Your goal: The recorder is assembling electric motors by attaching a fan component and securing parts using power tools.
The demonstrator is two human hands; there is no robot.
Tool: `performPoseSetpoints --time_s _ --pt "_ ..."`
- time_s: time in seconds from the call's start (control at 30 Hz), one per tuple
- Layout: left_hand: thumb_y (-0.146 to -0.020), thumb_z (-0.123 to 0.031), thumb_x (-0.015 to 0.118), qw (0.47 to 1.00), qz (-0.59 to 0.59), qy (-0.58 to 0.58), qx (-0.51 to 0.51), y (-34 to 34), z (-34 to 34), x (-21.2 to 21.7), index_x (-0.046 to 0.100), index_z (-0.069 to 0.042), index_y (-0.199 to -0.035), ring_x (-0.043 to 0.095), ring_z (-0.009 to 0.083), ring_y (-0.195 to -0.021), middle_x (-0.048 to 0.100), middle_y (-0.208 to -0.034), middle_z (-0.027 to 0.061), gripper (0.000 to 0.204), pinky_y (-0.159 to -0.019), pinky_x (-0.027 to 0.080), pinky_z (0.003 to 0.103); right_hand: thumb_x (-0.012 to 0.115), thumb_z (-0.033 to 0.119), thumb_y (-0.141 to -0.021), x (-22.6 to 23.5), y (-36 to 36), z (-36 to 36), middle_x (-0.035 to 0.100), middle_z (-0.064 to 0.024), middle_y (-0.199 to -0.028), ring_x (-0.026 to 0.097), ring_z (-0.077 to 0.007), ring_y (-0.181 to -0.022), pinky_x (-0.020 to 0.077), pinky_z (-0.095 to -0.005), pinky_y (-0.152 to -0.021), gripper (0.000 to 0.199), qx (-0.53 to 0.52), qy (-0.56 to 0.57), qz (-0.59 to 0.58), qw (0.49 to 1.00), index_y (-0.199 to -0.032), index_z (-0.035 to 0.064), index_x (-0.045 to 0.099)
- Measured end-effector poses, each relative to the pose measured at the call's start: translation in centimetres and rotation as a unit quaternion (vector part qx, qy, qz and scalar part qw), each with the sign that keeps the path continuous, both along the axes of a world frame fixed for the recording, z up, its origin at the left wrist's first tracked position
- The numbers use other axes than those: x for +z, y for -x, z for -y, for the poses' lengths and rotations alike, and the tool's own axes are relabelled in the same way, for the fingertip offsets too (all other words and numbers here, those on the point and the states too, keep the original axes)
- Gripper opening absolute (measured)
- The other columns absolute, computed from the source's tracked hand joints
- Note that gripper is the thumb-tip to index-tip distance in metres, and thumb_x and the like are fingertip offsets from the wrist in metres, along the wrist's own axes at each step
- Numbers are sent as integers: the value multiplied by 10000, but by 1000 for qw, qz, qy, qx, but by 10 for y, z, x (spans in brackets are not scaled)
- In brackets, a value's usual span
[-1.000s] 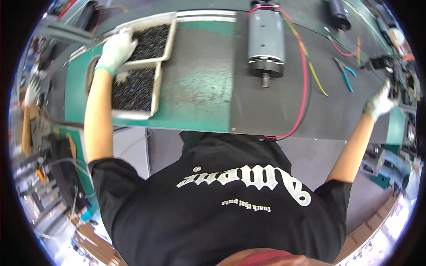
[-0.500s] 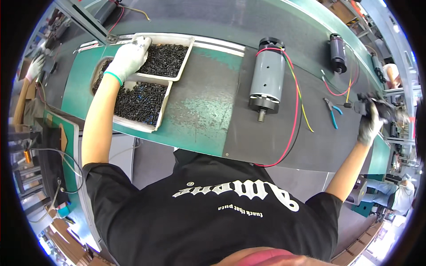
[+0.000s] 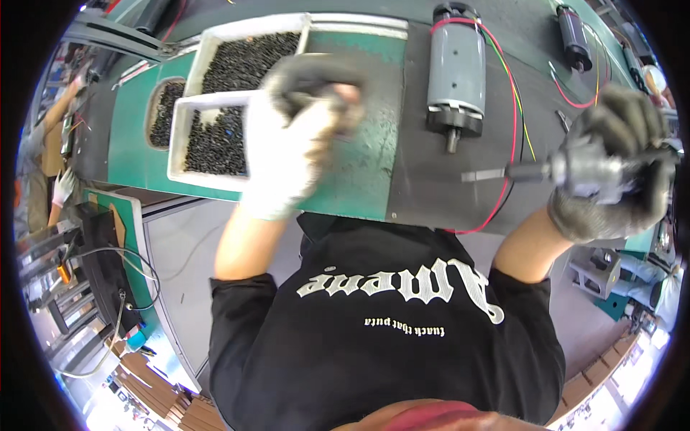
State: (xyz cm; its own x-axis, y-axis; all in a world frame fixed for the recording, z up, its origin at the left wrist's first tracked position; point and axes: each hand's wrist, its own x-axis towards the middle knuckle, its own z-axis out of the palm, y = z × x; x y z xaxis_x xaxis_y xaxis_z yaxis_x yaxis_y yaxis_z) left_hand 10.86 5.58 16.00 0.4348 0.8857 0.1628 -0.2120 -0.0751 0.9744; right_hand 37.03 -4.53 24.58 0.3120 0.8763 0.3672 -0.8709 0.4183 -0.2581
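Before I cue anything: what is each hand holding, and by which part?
Right hand: a driver tool, gripped around its rear body, bit pointing left. Left hand: too blurred to tell.

upper right: dark cylindrical motor [image 3: 573,37], wires trailing | upper left: grey metal bar [image 3: 115,32] | far left: co-worker [image 3: 34,140], partly cropped | lower left: black panel [image 3: 93,224], brown cardboard [image 3: 138,388] | lower right: grey block [image 3: 591,269], person in blue trousers [image 3: 636,271]

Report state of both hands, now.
Left hand: blurred, fingers look curled; can't tell if holding anything.
Right hand: closed around a dark driver-like tool.
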Motion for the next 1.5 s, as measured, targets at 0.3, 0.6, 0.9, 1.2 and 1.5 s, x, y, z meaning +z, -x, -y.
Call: performPoseSetpoints --time_s 0.3,0.6,0.9,1.2,1.5 --pt "-942 -173 622 730 492 401 -254 -93 43 -31 613 -26 -1047 542 91 -666 631 -900 66 181 -578 406 235 640 5 -691 -6 42 -7 404 -19 -820 410 -128 -757 413 -244 -693 270 -44 49 59 996 -888 57 462" --pt "-942 -204 620 765 416 451 -197 -106 65 -29 609 -59 -1045 458 51 -617 583 -832 22 178 -549 372 193 642 22 -698 -24 -15 17 405 -27 -821 411 -135 -764 418 -250 -690 265 -38 73 101 992 -894 53 466" --pt "-966 -283 583 802 164 498 -285 -77 80 -53 550 -47 -1014 328 41 -465 522 -751 -3 243 -478 342 203 644 38 -704 -46 -15 35 407 -35 -823 411 -142 -772 423 -256 -686 262 -35 141 149 978 -899 49 469" --pt "-989 -291 540 807 142 567 -86 -99 71 -73 551 -33 -945 412 80 -553 486 -733 0 262 -528 377 254 571 87 -801 -65 -16 34 478 -119 -908 439 -210 -864 456 -319 -712 229 -177 164 226 944 -986 -29 505" --pt "-1017 -251 480 724 330 584 -162 -96 70 -92 565 32 -1060 397 82 -597 491 -748 20 298 -561 369 241 598 63 -804 -75 -23 25 521 -151 -938 493 -254 -883 481 -352 -750 248 -268 197 274 902 -1010 -53 522"
